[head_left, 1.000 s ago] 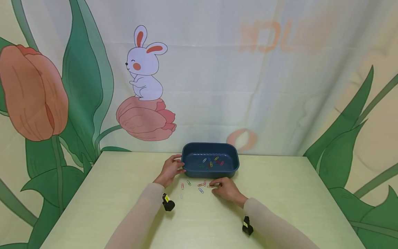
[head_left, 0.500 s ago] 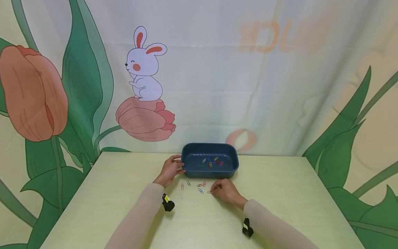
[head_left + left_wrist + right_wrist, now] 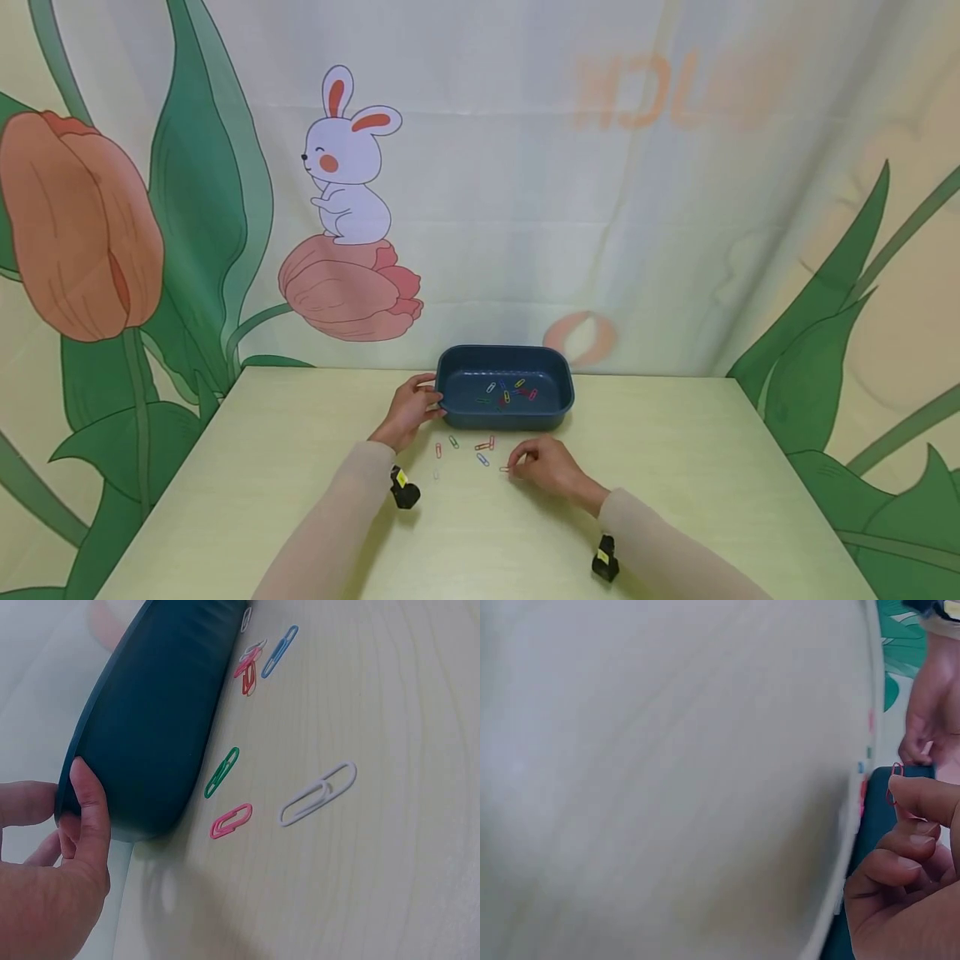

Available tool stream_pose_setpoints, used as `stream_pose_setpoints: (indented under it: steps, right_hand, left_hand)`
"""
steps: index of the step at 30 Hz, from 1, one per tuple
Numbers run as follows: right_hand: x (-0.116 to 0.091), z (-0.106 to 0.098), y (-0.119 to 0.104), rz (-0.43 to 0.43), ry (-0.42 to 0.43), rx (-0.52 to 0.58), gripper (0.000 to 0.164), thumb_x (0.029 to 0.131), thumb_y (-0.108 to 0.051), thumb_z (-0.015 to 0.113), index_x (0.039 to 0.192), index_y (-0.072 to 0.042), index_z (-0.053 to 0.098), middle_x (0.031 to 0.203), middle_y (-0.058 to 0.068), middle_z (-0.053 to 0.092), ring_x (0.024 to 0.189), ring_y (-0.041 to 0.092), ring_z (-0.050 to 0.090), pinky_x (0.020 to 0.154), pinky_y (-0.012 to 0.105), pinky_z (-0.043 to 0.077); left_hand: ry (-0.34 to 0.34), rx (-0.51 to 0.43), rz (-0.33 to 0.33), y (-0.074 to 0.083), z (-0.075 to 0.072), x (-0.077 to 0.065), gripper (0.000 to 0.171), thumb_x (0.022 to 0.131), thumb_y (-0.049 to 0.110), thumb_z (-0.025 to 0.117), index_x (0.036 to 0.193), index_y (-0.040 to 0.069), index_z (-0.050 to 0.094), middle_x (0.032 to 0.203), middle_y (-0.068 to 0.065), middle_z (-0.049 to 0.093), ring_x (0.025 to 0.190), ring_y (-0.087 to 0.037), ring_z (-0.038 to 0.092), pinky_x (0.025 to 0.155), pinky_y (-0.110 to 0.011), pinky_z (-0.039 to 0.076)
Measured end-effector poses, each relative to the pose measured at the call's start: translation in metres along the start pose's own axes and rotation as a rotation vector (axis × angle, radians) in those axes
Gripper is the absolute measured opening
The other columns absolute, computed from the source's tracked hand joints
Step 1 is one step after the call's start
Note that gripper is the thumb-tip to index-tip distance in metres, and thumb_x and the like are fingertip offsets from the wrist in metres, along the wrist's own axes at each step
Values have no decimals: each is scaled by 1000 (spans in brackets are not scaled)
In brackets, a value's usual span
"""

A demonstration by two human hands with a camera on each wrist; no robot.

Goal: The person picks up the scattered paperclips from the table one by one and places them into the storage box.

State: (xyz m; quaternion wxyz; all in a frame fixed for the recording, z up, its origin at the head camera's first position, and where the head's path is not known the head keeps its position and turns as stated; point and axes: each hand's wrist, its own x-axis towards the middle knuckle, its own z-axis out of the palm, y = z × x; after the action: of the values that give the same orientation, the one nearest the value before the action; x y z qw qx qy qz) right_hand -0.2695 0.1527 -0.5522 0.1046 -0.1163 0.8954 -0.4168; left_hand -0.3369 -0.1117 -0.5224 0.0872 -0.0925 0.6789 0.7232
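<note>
A dark blue plastic bin (image 3: 504,422) stands at the back of the table, with several coloured paper clips (image 3: 507,397) lying on its floor. My left hand (image 3: 408,412) grips the left end of the bin, fingers on either side of its wall in the left wrist view. Between thumb and index finger, my right hand (image 3: 549,468) pinches a red paper clip (image 3: 889,796), held in front of the bin. On the table lie a green paper clip (image 3: 222,772), a pink paper clip (image 3: 231,821), a white paper clip (image 3: 318,794) and a blue paper clip (image 3: 280,652).
A pink-and-red group of overlapping paper clips (image 3: 249,678) lies by the bin's front wall. Behind the table (image 3: 660,467) hangs a curtain (image 3: 495,208) printed with a rabbit and tulips. The bin's back edge is close to it.
My right hand has drawn slightly back from the bin, toward me, bringing the pinched paper clip along. My left hand keeps its place on the bin.
</note>
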Motion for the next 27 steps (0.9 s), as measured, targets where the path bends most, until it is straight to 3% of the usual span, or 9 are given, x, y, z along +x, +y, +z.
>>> stream_pose_setpoints:
  steps: [9,17,27]
  right_hand:
    - [-16,-20,-24,-56,-11,42,2,85,-15,74,87,-15,76,62,-5,51,57,12,44,52,24,35]
    - [-20,-38,-38,-60,2,48,6,86,-18,74,89,-13,76,61,-3,51,57,12,43,55,25,38]
    - [-20,-58,-57,-56,-8,103,5,88,-16,72,88,-13,76,66,5,57,58,12,42,60,27,41]
  left_hand:
    - [-3,5,0,-2,-1,2,49,96,1,52,144,6,43,118,-14,48,112,-36,56,79,-28,59]
    - [-4,12,-5,-2,0,2,49,96,2,52,144,7,43,119,-14,50,113,-36,56,78,-26,59]
    - [2,10,-3,0,0,2,48,97,1,52,144,5,43,116,-14,50,102,-28,60,80,-29,59]
